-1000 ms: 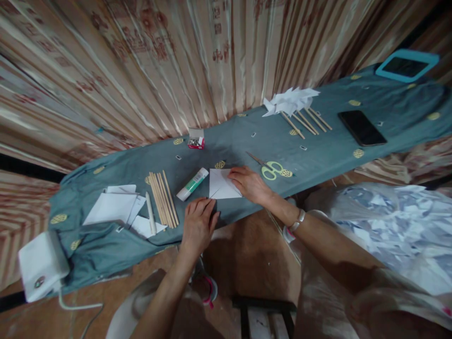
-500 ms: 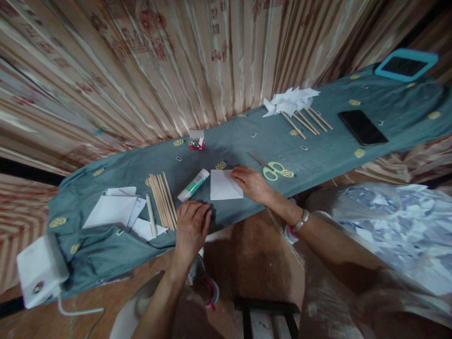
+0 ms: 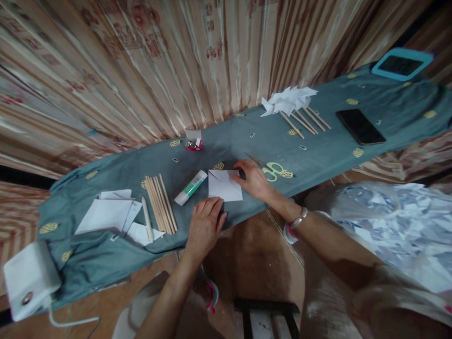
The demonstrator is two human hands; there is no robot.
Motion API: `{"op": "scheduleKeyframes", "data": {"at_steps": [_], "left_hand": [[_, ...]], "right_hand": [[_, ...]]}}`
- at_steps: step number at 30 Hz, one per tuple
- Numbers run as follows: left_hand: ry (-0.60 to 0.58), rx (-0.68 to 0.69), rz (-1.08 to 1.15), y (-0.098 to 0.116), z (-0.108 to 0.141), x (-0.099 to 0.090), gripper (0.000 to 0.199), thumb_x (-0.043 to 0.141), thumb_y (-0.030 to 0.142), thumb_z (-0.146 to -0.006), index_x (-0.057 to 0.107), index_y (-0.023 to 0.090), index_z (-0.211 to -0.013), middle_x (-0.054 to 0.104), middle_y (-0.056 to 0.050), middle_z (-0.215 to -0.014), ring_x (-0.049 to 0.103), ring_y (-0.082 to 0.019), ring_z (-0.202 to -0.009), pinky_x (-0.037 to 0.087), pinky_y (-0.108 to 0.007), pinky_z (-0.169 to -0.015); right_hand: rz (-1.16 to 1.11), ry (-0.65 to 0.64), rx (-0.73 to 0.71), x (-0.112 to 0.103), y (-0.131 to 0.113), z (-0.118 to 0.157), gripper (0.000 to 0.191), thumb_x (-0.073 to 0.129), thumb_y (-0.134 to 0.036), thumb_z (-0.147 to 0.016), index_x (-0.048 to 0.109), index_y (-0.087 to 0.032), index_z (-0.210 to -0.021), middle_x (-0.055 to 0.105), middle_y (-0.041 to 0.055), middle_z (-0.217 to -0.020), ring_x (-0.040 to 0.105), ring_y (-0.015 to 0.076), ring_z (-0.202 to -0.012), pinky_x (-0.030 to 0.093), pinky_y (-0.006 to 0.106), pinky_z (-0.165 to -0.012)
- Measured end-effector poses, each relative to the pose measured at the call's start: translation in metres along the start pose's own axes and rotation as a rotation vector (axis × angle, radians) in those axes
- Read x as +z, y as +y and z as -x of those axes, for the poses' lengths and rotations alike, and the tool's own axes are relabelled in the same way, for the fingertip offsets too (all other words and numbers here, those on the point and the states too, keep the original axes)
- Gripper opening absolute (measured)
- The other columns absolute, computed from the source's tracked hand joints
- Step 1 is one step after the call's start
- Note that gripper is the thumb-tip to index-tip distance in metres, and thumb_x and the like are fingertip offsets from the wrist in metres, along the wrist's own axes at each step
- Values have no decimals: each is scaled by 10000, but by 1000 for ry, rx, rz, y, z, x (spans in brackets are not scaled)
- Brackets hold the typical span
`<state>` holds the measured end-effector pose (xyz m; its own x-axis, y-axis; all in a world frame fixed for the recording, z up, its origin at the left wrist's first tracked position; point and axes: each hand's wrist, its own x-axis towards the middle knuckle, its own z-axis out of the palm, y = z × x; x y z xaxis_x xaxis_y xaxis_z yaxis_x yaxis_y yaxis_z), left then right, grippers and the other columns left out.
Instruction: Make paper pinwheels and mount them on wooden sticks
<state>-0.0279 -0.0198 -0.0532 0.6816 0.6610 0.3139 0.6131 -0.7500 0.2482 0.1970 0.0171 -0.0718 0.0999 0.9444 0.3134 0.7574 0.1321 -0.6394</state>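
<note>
A small white square of paper (image 3: 226, 186) lies on the cloth in front of me, with a dark diagonal line at its upper left corner. My left hand (image 3: 206, 223) rests palm down at its lower left edge, fingers stretched out. At the right edge my right hand (image 3: 252, 179) has thumb and index finger apart, their tips by the paper. A green and white glue stick (image 3: 191, 187) lies left of the sheet. Scissors with light green handles (image 3: 273, 170) lie just beyond my right hand, partly hidden by it.
Wooden sticks (image 3: 160, 202), a white pen (image 3: 147, 219) and stacked paper (image 3: 104, 214) lie left. A box of pins (image 3: 193, 141) stands behind. Paper pinwheels on sticks (image 3: 289, 101), a phone (image 3: 360, 126) and a blue-framed device (image 3: 402, 64) are right. A bag of scraps (image 3: 391, 226) stands beside the table.
My left hand has moved right, away from the sticks to the paper's lower edge. My right hand has shifted slightly up, and its thumb and index finger have spread.
</note>
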Motion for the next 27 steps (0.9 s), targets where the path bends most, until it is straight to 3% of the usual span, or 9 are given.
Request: {"op": "scheduleKeyframes", "data": {"at_steps": [11, 15, 19, 23, 27], "left_hand": [[18, -24, 47, -2, 1, -3, 277, 508, 252, -958, 623, 150, -1189, 687, -120, -1118, 592, -258, -1024, 474, -407, -864], [178, -60, 93, -16, -1, -11, 279, 499, 248, -963, 603, 188, -1215, 668, -112, -1137, 593, -240, -1068, 474, -406, -936], [347, -225, -27, -43, -1, -24, 369, 556, 291, -925, 561, 181, -1278, 623, -137, -1212, 566, -276, -1133, 456, -455, -997], [256, -320, -30, -64, 3, -25, 390, 553, 287, -901, 577, 138, -1260, 647, -166, -1158, 579, -311, -1112, 474, -493, -975], [170, -388, 6, -70, 1, -22, 337, 539, 276, -885, 649, 109, -1156, 682, -177, -1084, 620, -321, -1036, 494, -484, -934]], "right_hand": [[42, 62, 29, 3, 8, -17, 212, 499, -85, -778, 666, -185, -861, 710, 87, -903, 646, 243, -881, 499, 384, -876], [-1, 66, 35, -1, 11, -16, 209, 489, -128, -822, 674, -197, -890, 724, 82, -935, 663, 243, -907, 507, 391, -893], [-30, 79, 38, -4, 12, -13, 229, 479, -168, -858, 687, -195, -949, 737, 90, -999, 674, 246, -954, 508, 399, -916], [-42, 107, 47, -7, 7, -11, 230, 499, -192, -856, 697, -196, -971, 739, 90, -985, 673, 255, -954, 506, 410, -921], [-70, 120, 58, -11, -2, -9, 237, 505, -209, -857, 709, -186, -975, 735, 89, -959, 673, 245, -904, 512, 402, -894]]}}
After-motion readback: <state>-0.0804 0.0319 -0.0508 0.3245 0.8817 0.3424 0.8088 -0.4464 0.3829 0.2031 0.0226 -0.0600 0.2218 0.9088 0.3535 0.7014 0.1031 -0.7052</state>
